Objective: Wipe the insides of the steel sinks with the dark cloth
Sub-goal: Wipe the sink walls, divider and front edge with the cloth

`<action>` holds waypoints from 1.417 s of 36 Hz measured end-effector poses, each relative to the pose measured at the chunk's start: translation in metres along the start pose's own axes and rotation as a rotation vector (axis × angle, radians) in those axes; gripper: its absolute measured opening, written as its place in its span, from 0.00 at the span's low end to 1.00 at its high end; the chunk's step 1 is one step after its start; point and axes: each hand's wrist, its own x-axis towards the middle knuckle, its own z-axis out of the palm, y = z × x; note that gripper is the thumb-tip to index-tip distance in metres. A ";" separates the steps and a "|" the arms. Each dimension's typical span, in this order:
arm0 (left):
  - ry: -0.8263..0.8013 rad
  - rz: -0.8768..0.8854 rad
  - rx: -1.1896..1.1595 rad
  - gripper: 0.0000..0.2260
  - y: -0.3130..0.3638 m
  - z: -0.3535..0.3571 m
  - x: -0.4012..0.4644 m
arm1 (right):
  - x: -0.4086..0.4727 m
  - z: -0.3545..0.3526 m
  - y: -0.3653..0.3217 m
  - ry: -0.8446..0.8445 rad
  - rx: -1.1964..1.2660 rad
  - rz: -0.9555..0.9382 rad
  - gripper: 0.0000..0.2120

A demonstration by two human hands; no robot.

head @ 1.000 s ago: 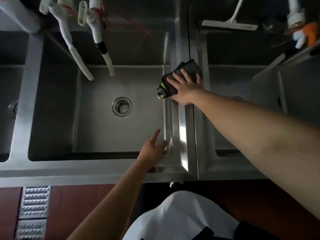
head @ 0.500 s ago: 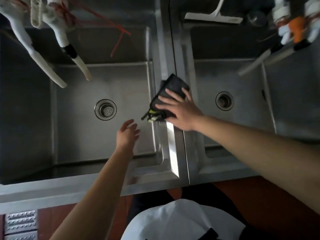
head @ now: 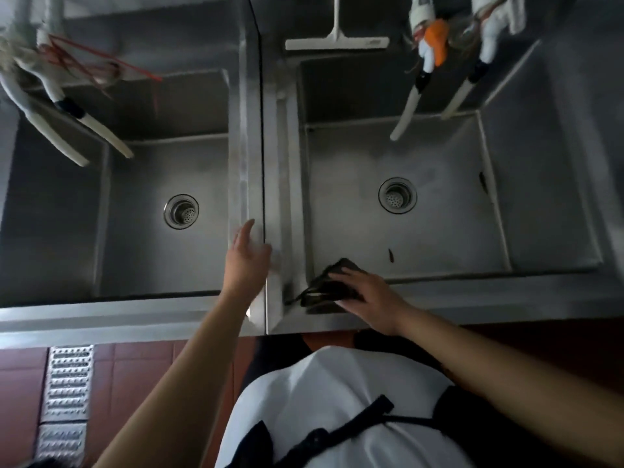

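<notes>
Two steel sinks lie side by side below me: the left sink (head: 141, 251) and the right sink (head: 439, 238), each with a round drain. My right hand (head: 368, 295) presses the folded dark cloth (head: 329, 285) against the near left corner of the right sink, at its front rim. My left hand (head: 246, 261) is open, fingers spread, hovering over the steel divider (head: 260, 163) between the two sinks and holding nothing.
White taps hang over the left sink (head: 67, 123) and the right sink (head: 412, 103). A white squeegee (head: 337, 42) lies on the back ledge. An orange item (head: 437, 42) hangs by the right taps. A metal floor grate (head: 66, 393) lies at lower left.
My right hand has dragged the cloth from the divider toward me into the right sink's near left corner. My left hand has moved right, out of the left sink and over the divider.
</notes>
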 end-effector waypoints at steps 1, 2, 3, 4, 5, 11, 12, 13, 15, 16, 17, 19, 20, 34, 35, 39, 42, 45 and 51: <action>-0.021 0.021 0.144 0.28 -0.001 0.013 -0.008 | -0.007 -0.010 0.011 0.048 0.052 0.018 0.20; -0.048 0.023 0.263 0.31 -0.001 0.025 -0.015 | -0.013 -0.020 0.022 0.089 0.106 0.043 0.17; -0.076 0.006 0.348 0.33 0.000 0.035 -0.022 | -0.019 -0.029 0.030 0.114 0.153 0.080 0.15; -0.101 -0.018 0.405 0.34 0.001 0.043 -0.028 | -0.024 -0.038 0.038 0.128 0.192 0.123 0.14; -0.121 -0.040 0.445 0.35 0.002 0.050 -0.034 | -0.028 -0.046 0.045 0.141 0.226 0.162 0.14; -0.099 -0.032 0.538 0.36 0.012 0.071 -0.044 | -0.038 -0.081 0.085 0.362 0.331 0.237 0.09; -0.107 -0.020 0.553 0.36 0.012 0.073 -0.044 | -0.039 -0.085 0.091 0.397 0.336 0.255 0.08; -0.118 -0.012 0.566 0.37 0.012 0.074 -0.042 | -0.039 -0.088 0.097 0.428 0.344 0.274 0.09; -0.135 0.007 0.595 0.38 0.013 0.077 -0.038 | -0.039 -0.093 0.108 0.476 0.352 0.311 0.10; -0.134 0.026 0.613 0.39 0.014 0.078 -0.035 | -0.039 -0.096 0.112 0.491 0.355 0.328 0.10; -0.126 0.049 0.630 0.39 0.015 0.079 -0.031 | -0.038 -0.099 0.114 0.504 0.364 0.344 0.10; -0.109 0.082 0.649 0.40 0.020 0.078 -0.021 | -0.037 -0.105 0.116 0.531 0.394 0.382 0.07; -0.102 0.090 0.658 0.40 0.022 0.078 -0.013 | -0.036 -0.108 0.115 0.542 0.403 0.399 0.06; 0.019 0.177 0.828 0.37 0.059 0.061 0.116 | 0.017 -0.108 0.116 0.264 0.348 0.559 0.18; 0.031 0.187 0.833 0.36 0.059 0.061 0.118 | 0.023 -0.105 0.117 0.242 0.353 0.573 0.19; 0.090 0.214 0.811 0.30 0.055 0.063 0.116 | 0.054 -0.096 0.121 0.184 0.415 0.621 0.18; 0.110 0.227 0.755 0.27 0.054 0.064 0.117 | 0.089 -0.103 0.125 0.247 0.478 0.668 0.17; 0.124 0.234 0.744 0.27 0.053 0.064 0.118 | 0.132 -0.123 0.129 0.388 0.573 0.698 0.19; 0.164 0.256 0.729 0.27 0.050 0.067 0.122 | 0.211 -0.150 0.128 0.512 0.227 0.424 0.20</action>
